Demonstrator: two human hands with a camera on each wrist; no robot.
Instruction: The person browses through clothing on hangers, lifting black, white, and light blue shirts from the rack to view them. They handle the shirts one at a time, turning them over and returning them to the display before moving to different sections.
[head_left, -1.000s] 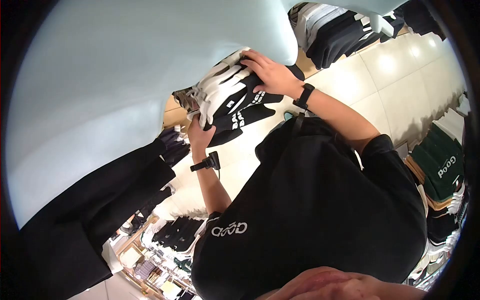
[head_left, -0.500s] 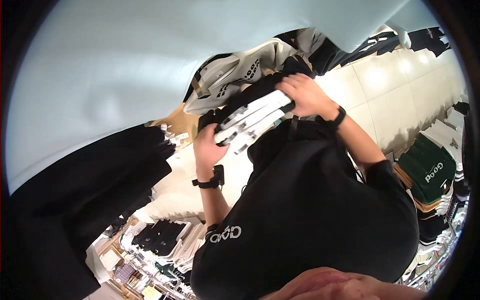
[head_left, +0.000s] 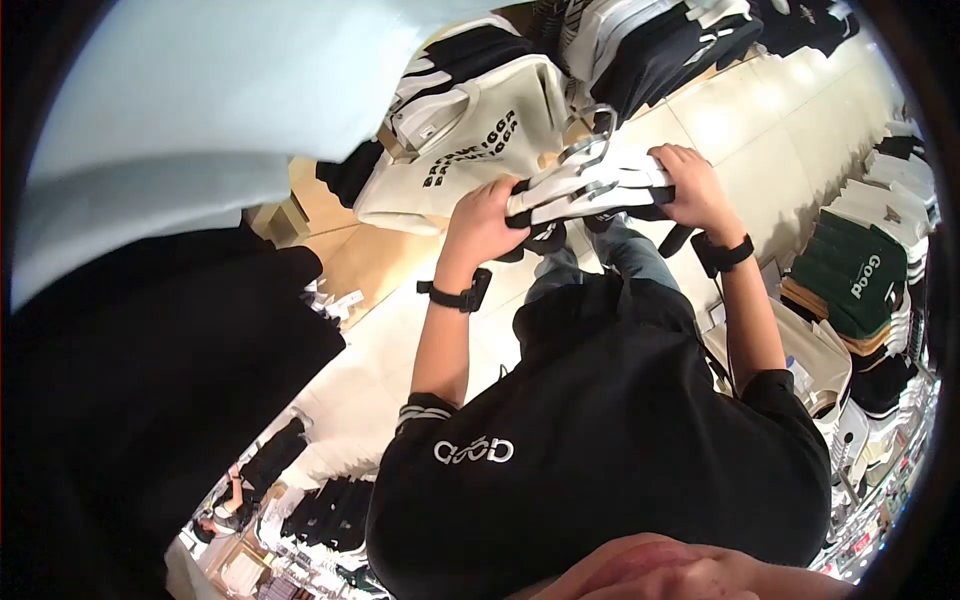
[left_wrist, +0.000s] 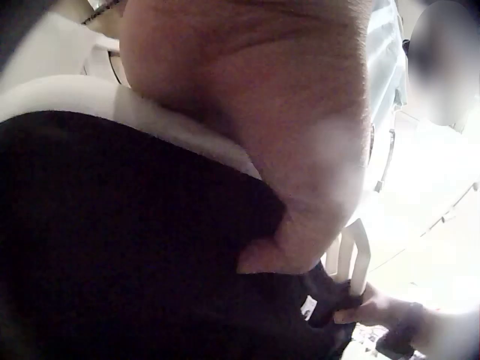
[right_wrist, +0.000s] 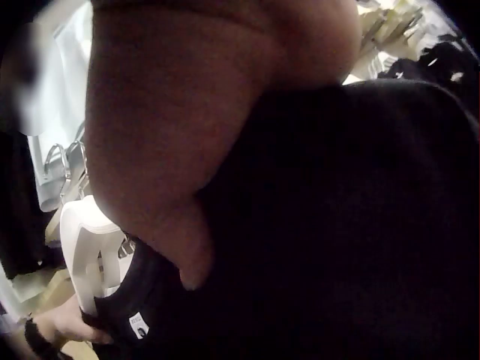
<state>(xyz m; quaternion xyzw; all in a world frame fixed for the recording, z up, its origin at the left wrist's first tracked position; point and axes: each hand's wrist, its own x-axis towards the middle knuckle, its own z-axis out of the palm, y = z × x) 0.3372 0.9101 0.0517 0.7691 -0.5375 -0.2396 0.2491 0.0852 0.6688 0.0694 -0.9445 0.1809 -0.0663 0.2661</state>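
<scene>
Several white hangers (head_left: 600,180) with silver metal hooks (head_left: 590,150) are held together in front of the body, bearing black shirts (right_wrist: 337,225). My left hand (head_left: 485,228) grips the hangers and cloth at one shoulder end; my right hand (head_left: 694,188) grips the other end. The left wrist view shows the left thumb (left_wrist: 277,255) pressed over black fabric, with a pale garment edge behind. A small white neck label (right_wrist: 139,325) shows inside a collar in the right wrist view. Most of the shirts hang hidden below the hangers in the head view.
A cream printed sweatshirt (head_left: 480,145) hangs on the rack just beyond. Black garments (head_left: 130,370) hang at left, a pale blue surface (head_left: 220,110) fills the upper left, and folded-looking dark tops (head_left: 670,55) stand beyond. A green garment (head_left: 850,275) hangs among others at right. Another person (head_left: 250,480) is at lower left.
Both hands have drawn the hangers with black shirts out from the rack toward the body and to the right. The cream sweatshirt behind is now uncovered.
</scene>
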